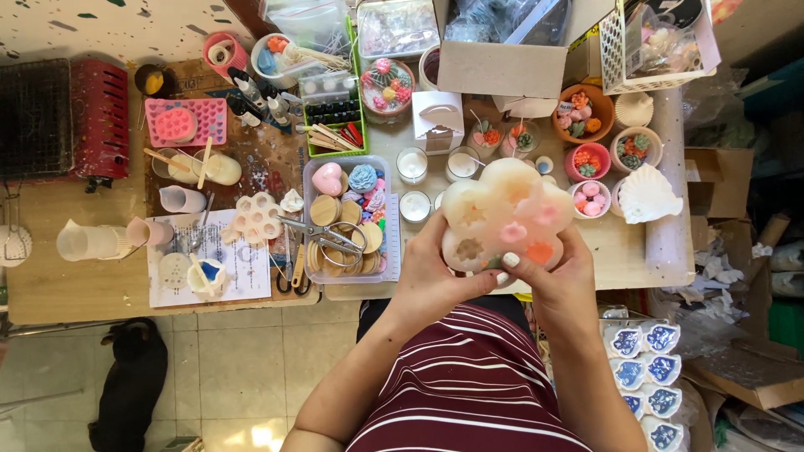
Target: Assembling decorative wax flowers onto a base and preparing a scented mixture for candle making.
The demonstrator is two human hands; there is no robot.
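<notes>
Both hands hold a translucent white silicone mould [502,209] with flower-shaped cavities, lifted above the table's front edge. Pink and orange flower pieces sit in some cavities. My left hand [435,272] grips the mould's lower left side, thumb reaching toward the middle. My right hand [561,272] grips its lower right side, with a light-painted thumbnail pressing the underside. A small green bit shows between the thumbs.
A clear plastic box [311,172] with wooden discs, scissors and small wax shapes lies left of the mould. White candles in glasses [413,164], bowls of small flower pieces [586,161], a cardboard box [498,67], a pink mould [184,121] and cups crowd the table. A dark dog [130,385] lies on the floor.
</notes>
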